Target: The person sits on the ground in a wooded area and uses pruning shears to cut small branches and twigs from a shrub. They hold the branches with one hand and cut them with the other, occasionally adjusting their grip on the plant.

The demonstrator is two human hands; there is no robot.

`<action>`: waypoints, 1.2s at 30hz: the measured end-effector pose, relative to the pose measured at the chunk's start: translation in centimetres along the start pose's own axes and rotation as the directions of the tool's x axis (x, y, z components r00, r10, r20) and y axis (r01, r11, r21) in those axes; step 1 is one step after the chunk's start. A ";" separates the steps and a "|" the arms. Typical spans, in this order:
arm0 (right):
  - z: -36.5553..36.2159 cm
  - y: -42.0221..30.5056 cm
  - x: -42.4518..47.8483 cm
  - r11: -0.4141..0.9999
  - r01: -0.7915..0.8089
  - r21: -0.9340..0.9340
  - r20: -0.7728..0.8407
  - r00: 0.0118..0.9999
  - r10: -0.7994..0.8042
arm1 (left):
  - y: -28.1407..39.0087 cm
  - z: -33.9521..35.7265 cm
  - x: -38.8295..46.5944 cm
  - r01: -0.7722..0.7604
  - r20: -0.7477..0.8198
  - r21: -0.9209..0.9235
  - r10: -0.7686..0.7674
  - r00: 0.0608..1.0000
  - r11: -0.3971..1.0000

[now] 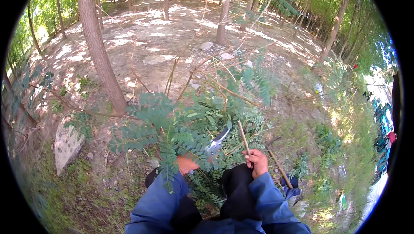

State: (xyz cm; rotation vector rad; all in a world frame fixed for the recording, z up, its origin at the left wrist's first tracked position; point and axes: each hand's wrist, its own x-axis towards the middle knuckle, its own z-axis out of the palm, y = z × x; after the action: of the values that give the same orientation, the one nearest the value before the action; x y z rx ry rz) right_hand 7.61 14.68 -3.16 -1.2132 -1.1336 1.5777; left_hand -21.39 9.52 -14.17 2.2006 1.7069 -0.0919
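My left hand (pixel 187 163) is partly behind green compound leaves (pixel 171 140), low and left of centre. It appears closed around pruning shears (pixel 217 141), whose pale metal head and dark blade point up and right; leaves hide the handles. My right hand (pixel 257 162) grips a short cut stick (pixel 243 136) between thumb and fingers, its bare end pointing upward. Leafy cut branches (pixel 249 120) lie heaped on the ground just beyond both hands. Between my dark-trousered knees, more leaves (pixel 207 185) show.
A leaning tree trunk (pixel 100 46) rises at left, near a flat stone slab (pixel 66 145). Thin bare branches (pixel 223 88) stick up ahead. A wooden handle or stick (pixel 280 171) slants beside my right knee, by dark blue cloth (pixel 291 187). Blue-green objects (pixel 381 130) stand far right.
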 end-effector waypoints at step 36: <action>-4.3 0.6 0.2 0.826 -0.037 -0.562 -0.115 0.993 -0.034 | 12.4 -7.9 3.2 0.063 -0.092 -0.745 -0.196 0.976 0.664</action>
State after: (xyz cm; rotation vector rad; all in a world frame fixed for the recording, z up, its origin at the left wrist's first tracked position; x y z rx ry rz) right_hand 11.70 15.48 -4.34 -1.6633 -1.5826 1.1724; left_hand -10.03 12.37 -4.74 1.4883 1.5790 0.6640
